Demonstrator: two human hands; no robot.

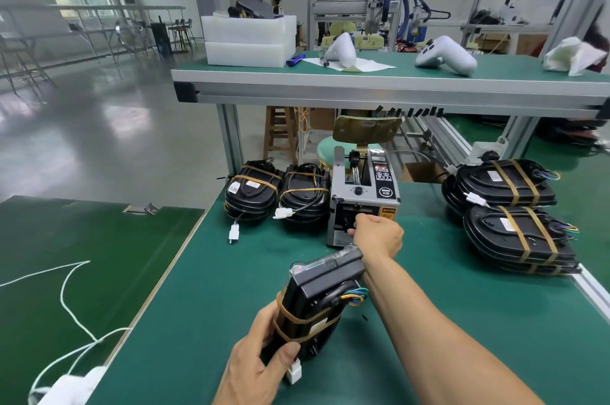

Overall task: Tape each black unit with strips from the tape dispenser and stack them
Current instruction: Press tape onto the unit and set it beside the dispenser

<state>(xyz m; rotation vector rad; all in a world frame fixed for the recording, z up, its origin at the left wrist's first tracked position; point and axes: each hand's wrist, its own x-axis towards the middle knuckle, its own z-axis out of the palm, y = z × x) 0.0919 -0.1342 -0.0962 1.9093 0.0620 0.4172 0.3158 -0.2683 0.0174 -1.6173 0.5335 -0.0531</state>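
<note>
Green bench mat [204,289]: your left hand [260,358] is gripping the banded black unit [317,299] upright; right hand [376,233] is pinching at the grey tape dispenser [363,193] outlet (strip unseen). Risk: tape folding onto itself.

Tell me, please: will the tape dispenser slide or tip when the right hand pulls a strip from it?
Probably not. The tape dispenser is a boxy metal-looking machine sitting flat on the green mat, so it likely stays put. The right hand pulls low at its front slot, which gives little tipping leverage.
</note>
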